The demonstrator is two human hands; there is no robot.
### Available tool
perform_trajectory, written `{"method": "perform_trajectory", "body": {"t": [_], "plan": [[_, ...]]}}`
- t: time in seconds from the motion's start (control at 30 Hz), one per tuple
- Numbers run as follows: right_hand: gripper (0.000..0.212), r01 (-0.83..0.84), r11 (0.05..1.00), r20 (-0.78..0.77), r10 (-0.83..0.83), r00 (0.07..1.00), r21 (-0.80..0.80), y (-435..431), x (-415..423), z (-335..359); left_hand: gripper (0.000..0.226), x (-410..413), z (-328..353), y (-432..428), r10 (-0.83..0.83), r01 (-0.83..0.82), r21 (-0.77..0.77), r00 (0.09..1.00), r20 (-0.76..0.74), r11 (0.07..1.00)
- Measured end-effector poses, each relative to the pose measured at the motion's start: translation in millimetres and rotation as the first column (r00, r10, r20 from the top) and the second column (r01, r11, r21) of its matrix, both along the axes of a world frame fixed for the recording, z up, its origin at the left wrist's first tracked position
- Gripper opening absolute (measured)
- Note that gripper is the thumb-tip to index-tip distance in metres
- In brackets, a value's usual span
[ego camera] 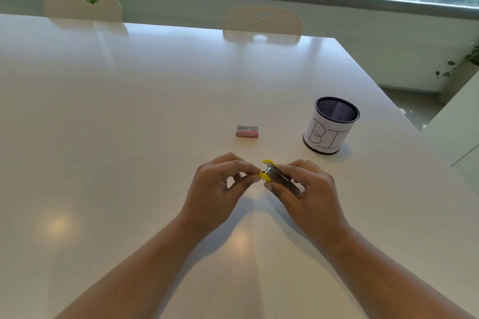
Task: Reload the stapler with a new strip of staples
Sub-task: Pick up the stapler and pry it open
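A small stapler point(278, 176) with yellow ends and a metal body is held above the white table point(129, 111). My right hand point(305, 189) grips its body from the right side. My left hand point(220, 179) pinches the yellow tip at the stapler's left end between thumb and forefinger. A small red and grey box of staples point(247, 131) lies shut on the table a little beyond my hands. No loose strip of staples is visible.
A mesh pen cup point(330, 125) wrapped in white paper with handwritten letters stands to the right of the box. Two pale chairs point(263, 24) are pushed in at the table's far edge. The table's right edge runs diagonally past the cup.
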State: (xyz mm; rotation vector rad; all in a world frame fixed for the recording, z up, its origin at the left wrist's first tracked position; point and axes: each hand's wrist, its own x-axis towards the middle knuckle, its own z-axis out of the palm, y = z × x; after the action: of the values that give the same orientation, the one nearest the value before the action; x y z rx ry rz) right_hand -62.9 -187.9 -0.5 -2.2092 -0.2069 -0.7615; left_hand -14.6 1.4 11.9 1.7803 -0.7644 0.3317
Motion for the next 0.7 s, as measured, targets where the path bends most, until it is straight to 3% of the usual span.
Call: {"method": "perform_trajectory", "body": {"t": [0.27,0.53,0.7], "plan": [[0.038,0.016,1.0,-0.017,-0.016,1.0,-0.011,-2.7,-2.0,2.7,0.008,-2.1,1.1,-0.3,-0.012,0.012,-0.017,1.0,0.002,1.0],[0.023,0.006,0.996,0.022,-0.004,1.0,-0.093,-0.1,-3.2,3.7,0.008,-3.1,1.3,0.2,-0.015,0.015,-0.024,1.0,0.003,1.0],[0.035,0.044,0.998,0.012,-0.044,0.999,-0.055,0.0,-4.6,6.0,0.007,-3.1,1.8,1.3,-0.012,0.012,-0.032,1.0,-0.001,0.999]]}}
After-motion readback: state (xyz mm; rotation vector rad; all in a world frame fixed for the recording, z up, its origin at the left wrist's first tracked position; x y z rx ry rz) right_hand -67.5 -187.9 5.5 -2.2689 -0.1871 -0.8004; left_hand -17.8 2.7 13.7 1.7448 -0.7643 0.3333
